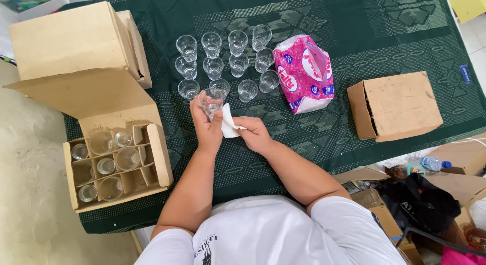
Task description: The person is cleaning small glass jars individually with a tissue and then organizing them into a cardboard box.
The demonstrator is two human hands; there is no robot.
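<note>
My left hand (206,127) grips a small clear glass (210,100) just above the dark green patterned cloth (354,37). My right hand (254,134) pinches a white tissue (227,122) that touches the left hand and lies beside the glass. Directly beyond the hands, several empty clear glasses (225,62) stand in rows on the cloth. A pink and white tissue pack (305,72), torn open, lies to the right of those rows.
An open cardboard box with dividers (157,153) at the left holds several glasses. A closed brown box (71,39) sits at the far left, another box (400,105) on its side at the right. Bags, cartons and a water bottle (433,163) crowd the lower right.
</note>
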